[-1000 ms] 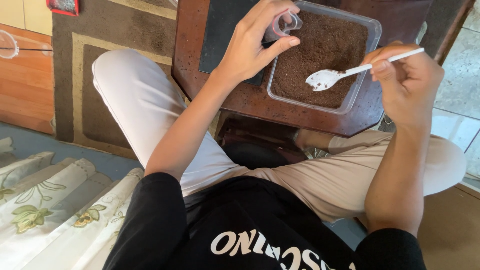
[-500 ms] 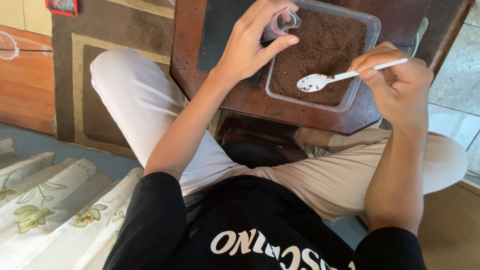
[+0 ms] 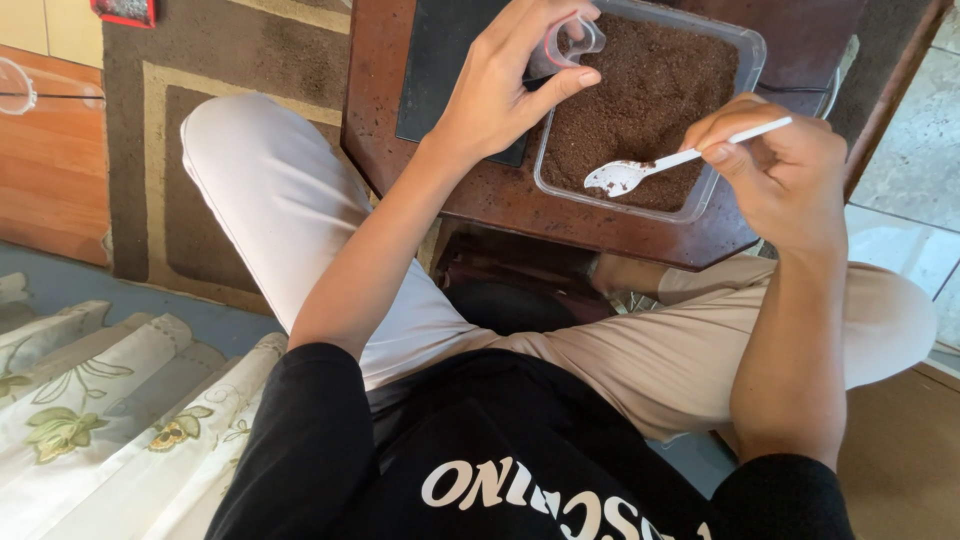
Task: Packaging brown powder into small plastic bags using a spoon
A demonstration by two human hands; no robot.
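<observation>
Holding brown grounds, clear tray (image 3: pixel 748 52) sits under white spoon (image 3: pixel 640 172).

Dark wood table (image 3: pixel 480 200) over brown bordered rug (image 3: pixel 140 120); floral cushion (image 3: pixel 90 400) bottom-left.

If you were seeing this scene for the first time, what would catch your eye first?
The clear tray of dark brown soil on the wooden table stands out most. Above it, the right hand holds a white spoon, bowl toward the soil. The left hand pinches a small clear cup at the tray's near-left corner.
</observation>
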